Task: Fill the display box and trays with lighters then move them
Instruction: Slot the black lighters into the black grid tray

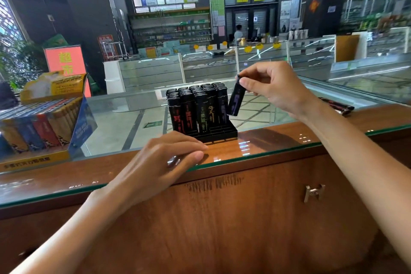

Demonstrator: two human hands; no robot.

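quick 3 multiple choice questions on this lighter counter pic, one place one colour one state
1. Where does the yellow display box stand relative to the black tray?
A) left of it B) right of it C) on top of it

2. What colour is the print on the lighter held by the right hand?
A) white B) green C) purple

3. The tray's front-right slots are:
A) full B) empty C) covered by a lid

Answers:
1 A, the box shows far left of the tray.
2 C, purple marks show on its black body.
3 B, bare dividers show there.
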